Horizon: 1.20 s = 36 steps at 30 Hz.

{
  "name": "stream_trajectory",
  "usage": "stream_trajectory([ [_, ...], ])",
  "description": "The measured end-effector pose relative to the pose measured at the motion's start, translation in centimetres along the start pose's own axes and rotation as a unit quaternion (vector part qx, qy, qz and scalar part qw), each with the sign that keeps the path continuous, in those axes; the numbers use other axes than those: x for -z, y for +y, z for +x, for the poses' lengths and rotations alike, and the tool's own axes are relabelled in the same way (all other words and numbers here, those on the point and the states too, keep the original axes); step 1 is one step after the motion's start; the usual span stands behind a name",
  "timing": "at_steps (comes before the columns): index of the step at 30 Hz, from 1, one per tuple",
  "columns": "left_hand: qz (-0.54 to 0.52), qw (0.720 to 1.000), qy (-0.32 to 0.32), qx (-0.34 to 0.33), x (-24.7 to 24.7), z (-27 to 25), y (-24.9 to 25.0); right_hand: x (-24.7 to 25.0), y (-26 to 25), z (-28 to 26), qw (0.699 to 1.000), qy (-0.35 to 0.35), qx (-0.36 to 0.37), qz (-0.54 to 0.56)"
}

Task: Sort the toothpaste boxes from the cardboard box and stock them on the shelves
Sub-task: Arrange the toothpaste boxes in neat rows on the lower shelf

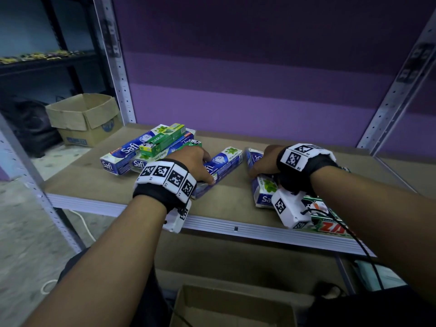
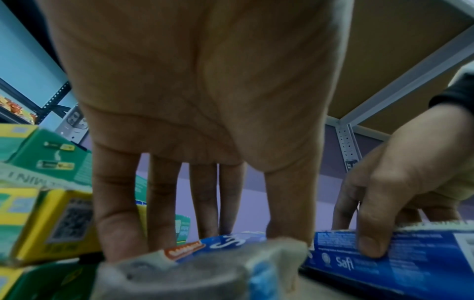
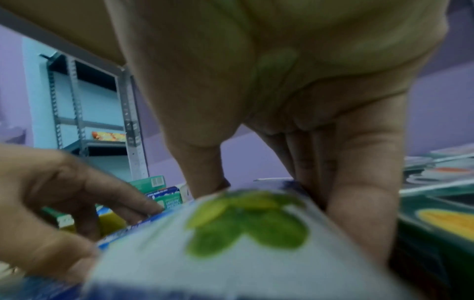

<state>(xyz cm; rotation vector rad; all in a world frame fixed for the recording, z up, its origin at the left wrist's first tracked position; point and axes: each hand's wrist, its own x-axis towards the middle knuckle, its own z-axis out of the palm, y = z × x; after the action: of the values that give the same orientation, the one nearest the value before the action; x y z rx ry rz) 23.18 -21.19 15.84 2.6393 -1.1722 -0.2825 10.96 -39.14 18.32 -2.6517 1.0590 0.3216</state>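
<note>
Purple wall point(image 1: 259, 67) backed a brown shelf point(image 1: 236, 185) with grey slotted uprights. On the shelf's left lay a heap point(image 1: 151, 147) of blue Safi and green Darlie toothpaste boxes, stacked crosswise. Left hand point(image 1: 198, 166) came down over a blue Safi box point(image 1: 224, 164) lying flat beside the heap; in the left wrist view its fingers point(image 2: 118, 213) reached down one side and the thumb down the other, gripping it. Right hand point(image 1: 266, 161) gripped a second Safi box point(image 1: 262, 185) with a mint-leaf print, thumb and fingers straddling it, as the right wrist view showed. That box lay near the shelf's front edge, just beside a green pack point(image 1: 328, 220) with red lettering. Hands were apart, one box each. Open cardboard box point(image 1: 226, 308) sat below the shelf; its contents could not be seen. Another carton point(image 1: 85, 119) stood on the floor to the left.
</note>
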Motion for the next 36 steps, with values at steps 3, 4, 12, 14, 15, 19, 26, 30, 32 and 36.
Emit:
stream_trajectory([
  [3,0.015,1.0,-0.001,-0.012,0.3,-0.2,-0.2,0.9,0.7,-0.7,0.996,0.002,-0.007,0.089],
  [4,0.018,1.0,-0.006,-0.016,0.4,-0.3,-0.2,1.2,0.9,-0.9,0.994,0.008,-0.009,0.113],
  [12,0.0,0.997,-0.039,-0.069,0.9,-0.9,-0.6,4.3,2.4,-1.1,0.972,0.106,-0.014,0.209],
  [14,-0.006,0.995,-0.049,-0.085,1.0,-1.1,-0.6,4.7,2.5,-0.9,0.965,0.125,-0.009,0.229],
  [15,-0.009,0.994,-0.056,-0.095,1.0,-1.1,-0.6,4.9,2.5,-0.7,0.962,0.135,-0.005,0.236],
  [19,-0.035,0.985,-0.098,-0.134,1.1,-1.3,-0.7,5.1,2.1,0.1,0.957,0.173,0.015,0.232],
  [26,-0.093,0.982,-0.094,-0.131,0.3,-1.9,0.0,3.7,0.5,1.3,0.974,0.184,0.086,0.101],
  [30,-0.094,0.991,-0.078,-0.049,0.4,-1.8,-0.8,2.3,-0.7,1.2,0.982,0.139,0.121,0.036],
  [32,-0.082,0.992,-0.095,-0.002,0.5,-1.8,-1.4,1.8,-1.4,1.0,0.983,0.119,0.139,0.009],
  [36,-0.048,0.993,-0.099,0.042,0.8,-1.8,-1.9,0.8,-2.5,0.9,0.982,0.078,0.161,-0.061],
])
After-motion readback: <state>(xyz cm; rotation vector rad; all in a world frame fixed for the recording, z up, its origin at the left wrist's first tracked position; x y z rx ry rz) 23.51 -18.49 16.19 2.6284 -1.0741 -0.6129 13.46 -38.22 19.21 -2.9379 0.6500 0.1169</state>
